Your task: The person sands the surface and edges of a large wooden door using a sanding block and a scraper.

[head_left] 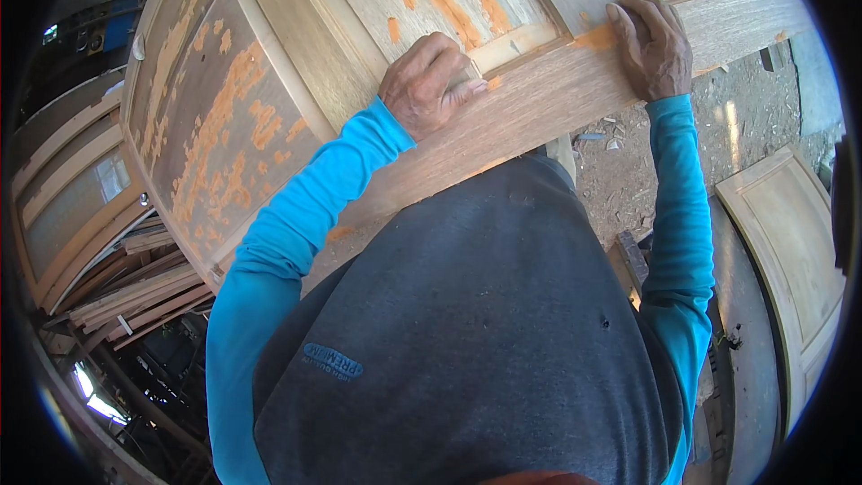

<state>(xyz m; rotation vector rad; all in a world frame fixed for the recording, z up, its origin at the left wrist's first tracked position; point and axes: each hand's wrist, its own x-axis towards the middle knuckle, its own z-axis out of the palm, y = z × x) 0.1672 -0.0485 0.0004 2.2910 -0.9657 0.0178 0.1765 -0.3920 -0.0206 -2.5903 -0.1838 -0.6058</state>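
A large panelled wooden door (503,117) lies before me, with orange filler smeared over its panels and in spots along its near rail. My left hand (429,85) rests at the inner border of that rail, fingers curled under and thumb stretched along the wood. Whatever those fingers may hold is hidden. Farther right, my right hand (655,47) leans on the same rail beside an orange filler patch (597,38). Its fingers are bent, with the thumb apart from them, and nothing shows in its grasp.
Stacked timber strips (144,296) and a framed wooden piece with a glass pane (81,198) stand at the left. Another pale panelled door (790,233) leans at the right. Dirt ground (620,171) with scattered chips shows beyond the rail.
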